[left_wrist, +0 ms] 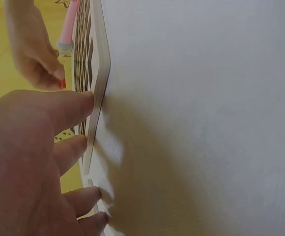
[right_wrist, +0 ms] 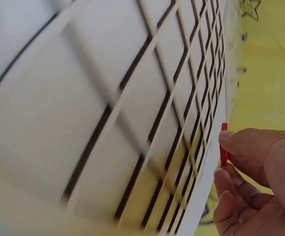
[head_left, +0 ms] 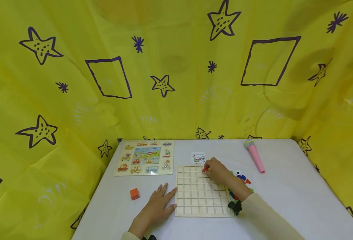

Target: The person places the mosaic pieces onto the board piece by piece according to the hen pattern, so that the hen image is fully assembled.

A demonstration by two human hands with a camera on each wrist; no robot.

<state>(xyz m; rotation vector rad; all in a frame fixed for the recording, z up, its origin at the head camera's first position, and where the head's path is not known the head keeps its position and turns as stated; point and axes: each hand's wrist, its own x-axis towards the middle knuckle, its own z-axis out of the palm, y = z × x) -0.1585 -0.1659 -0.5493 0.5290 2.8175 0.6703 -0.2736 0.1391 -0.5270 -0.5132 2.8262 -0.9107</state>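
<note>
A wooden grid board (head_left: 202, 192) with square cells lies in front of me, its cells bare in the head view. My left hand (head_left: 158, 204) lies with fingers spread beside its left edge; thumb and index fingertip touch the rim in the left wrist view. Over the board's far right part, my right hand (head_left: 217, 170) pinches a small flat red piece (right_wrist: 224, 156) between thumb and fingers. Just beyond the far edge is a white card (head_left: 198, 158) printed with a coloured pattern on a grid. Loose coloured pieces (head_left: 241, 177) lie right of the board, partly hidden under the right forearm.
A vehicle picture puzzle (head_left: 119, 164) lies at the back left of the white table (head_left: 110, 206). An orange cube (head_left: 134, 194) sits left of my left hand. At the back right lies a pink toy microphone (head_left: 256, 156). Yellow patterned curtain (head_left: 176, 113) surrounds the table.
</note>
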